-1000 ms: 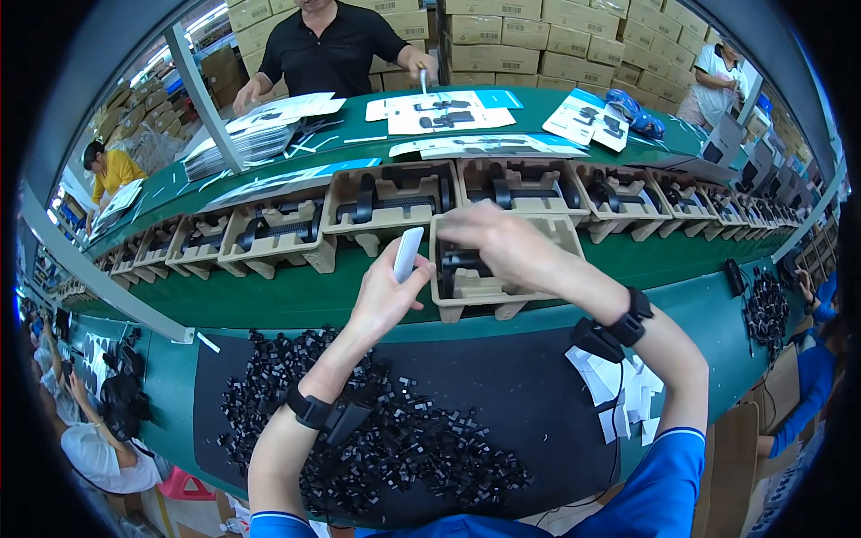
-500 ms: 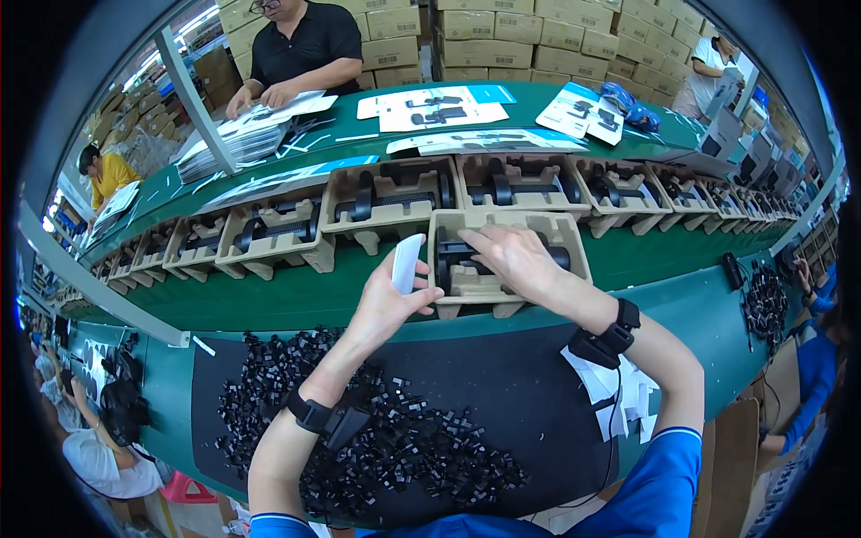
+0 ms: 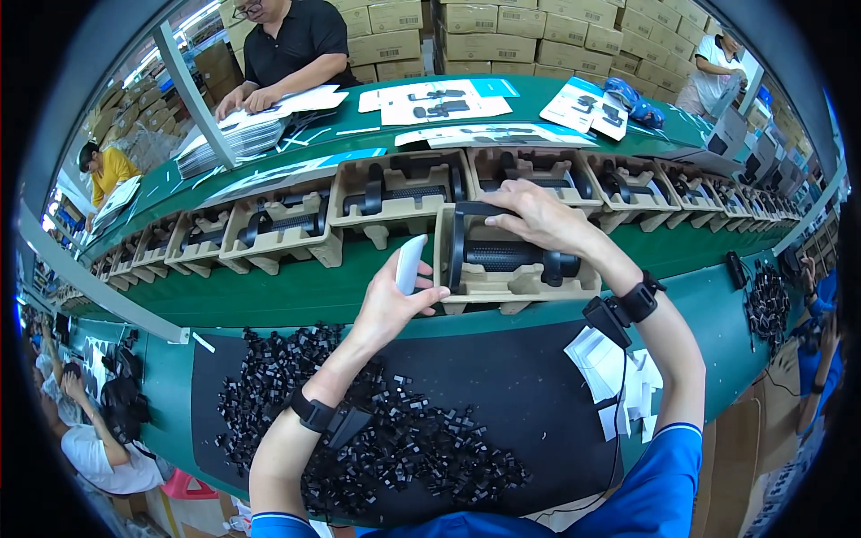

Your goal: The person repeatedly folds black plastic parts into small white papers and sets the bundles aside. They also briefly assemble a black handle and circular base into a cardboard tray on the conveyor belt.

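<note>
Head view: the left hand [image 3: 387, 294], its forearm slanting up and inward, has its fingers curled around a slim white folded sheet [image 3: 409, 264], tilted nearly upright just left of the tan moulded-pulp tray [image 3: 491, 286]. The right hand [image 3: 543, 218] reaches palm down over the tray's far edge, fingers bent at a flat black bar [image 3: 474, 208]; whether they grip it, I cannot tell. A textured black cylinder [image 3: 502, 256] lies inside the tray.

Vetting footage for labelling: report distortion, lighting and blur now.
Head view: fisheye distortion bows the row of tan moulded-pulp trays, black filling the corners; head view: fairly even light, glaring white ceiling strips upper left; head view: bare left hand and bare right hand look sharp, without obvious motion blur.
</note>
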{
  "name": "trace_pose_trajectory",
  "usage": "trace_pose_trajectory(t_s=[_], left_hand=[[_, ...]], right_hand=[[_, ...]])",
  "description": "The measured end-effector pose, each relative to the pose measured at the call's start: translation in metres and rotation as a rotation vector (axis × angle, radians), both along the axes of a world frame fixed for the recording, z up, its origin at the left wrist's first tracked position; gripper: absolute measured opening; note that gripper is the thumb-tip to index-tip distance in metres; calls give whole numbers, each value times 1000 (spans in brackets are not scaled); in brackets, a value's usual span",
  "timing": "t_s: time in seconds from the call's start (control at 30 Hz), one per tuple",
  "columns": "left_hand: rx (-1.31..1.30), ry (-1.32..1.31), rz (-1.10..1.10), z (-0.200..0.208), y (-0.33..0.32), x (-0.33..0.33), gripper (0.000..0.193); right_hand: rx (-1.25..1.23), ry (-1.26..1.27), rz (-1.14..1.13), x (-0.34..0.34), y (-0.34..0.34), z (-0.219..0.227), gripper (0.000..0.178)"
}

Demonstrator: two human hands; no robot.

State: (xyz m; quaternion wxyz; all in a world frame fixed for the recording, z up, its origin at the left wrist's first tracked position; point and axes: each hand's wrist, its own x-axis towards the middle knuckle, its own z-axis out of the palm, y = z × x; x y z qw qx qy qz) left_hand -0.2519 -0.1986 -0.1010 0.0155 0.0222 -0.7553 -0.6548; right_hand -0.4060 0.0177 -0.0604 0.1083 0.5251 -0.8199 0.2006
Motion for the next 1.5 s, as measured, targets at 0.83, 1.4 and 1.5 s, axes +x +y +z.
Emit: trace_pose_trajectory(t_s=[0.83,1.4,1.5], left_hand=[[206,-83,-38,-13,-5,-1,55],[172,-74,-98,-11,3,0,49],[159,-68,-86,-12,1,0,48]], right_hand=[[76,-556,42,71,23,7,33],[55,-216,120,78,10,-30,32],[-97,-251,-59,117,7,-25,28]])
